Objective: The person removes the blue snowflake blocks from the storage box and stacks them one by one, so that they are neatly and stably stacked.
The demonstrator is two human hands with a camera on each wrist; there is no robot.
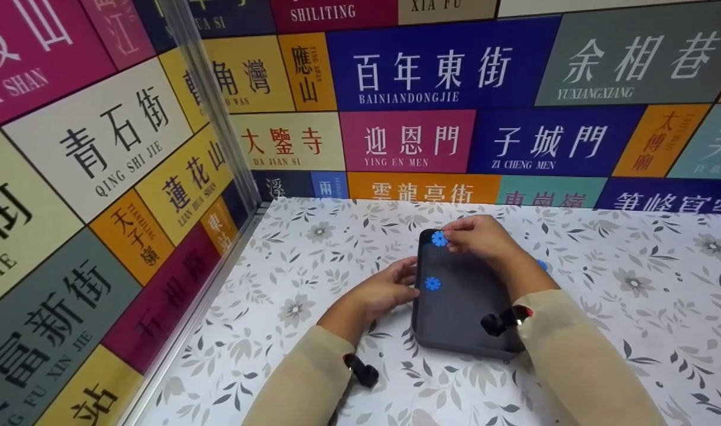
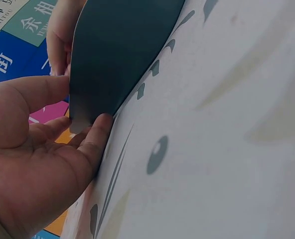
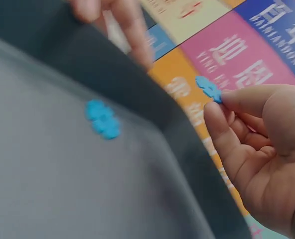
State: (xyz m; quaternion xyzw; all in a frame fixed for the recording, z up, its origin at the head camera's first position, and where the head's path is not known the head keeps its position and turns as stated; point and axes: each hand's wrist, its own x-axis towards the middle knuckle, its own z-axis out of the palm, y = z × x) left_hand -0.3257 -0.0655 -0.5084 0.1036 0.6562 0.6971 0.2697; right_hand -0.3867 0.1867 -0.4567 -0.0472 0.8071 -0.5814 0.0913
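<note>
A dark grey rectangular tray with raised walls stands on the table. Between thumb and forefinger, my right hand pinches a blue notched snowflake disc at the tray's far-left corner; the right wrist view shows the disc just past the wall. A second blue snowflake disc lies inside on the tray floor. My left hand touches the outside of the left wall, its fingers spread and slightly bent. Part of the tray's right side is hidden by my right arm.
Another blue piece shows partly behind my right forearm, to the right of the tray. The table has a leaf-and-flower cover. Panels with street names stand behind it and on the left.
</note>
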